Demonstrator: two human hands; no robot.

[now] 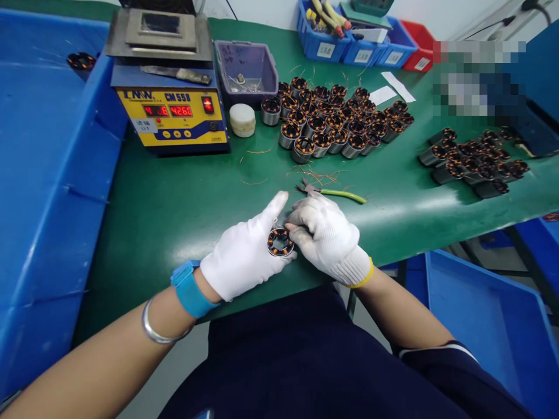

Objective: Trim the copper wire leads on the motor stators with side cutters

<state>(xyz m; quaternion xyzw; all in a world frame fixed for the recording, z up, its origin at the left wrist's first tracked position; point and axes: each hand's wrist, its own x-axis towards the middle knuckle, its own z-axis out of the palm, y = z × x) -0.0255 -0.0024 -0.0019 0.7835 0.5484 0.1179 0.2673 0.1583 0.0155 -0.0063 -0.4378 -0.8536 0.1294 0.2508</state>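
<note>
My left hand (248, 250), in a white glove, is wrapped round a motor stator (280, 242). Its open end, with copper windings on dark insulation, faces up toward me. At the stator's upper right edge, the gloved fingers of my right hand (327, 235) are pinched together. Whatever they grip is too small or hidden to make out, perhaps a wire end. Just beyond my right hand lies a pair of cutting pliers (343, 194) with a green handle, partly hidden by the hand. Thin copper wire scraps (321, 174) are scattered behind the pliers.
Many more stators (323, 125) stand grouped at the back, with another cluster (474, 160) at right. A yellow and blue CM558 unit (174, 119) stands at left beside a purple bin (247, 67) and a round white block (242, 120). Blue tubs (43, 192) flank the green table.
</note>
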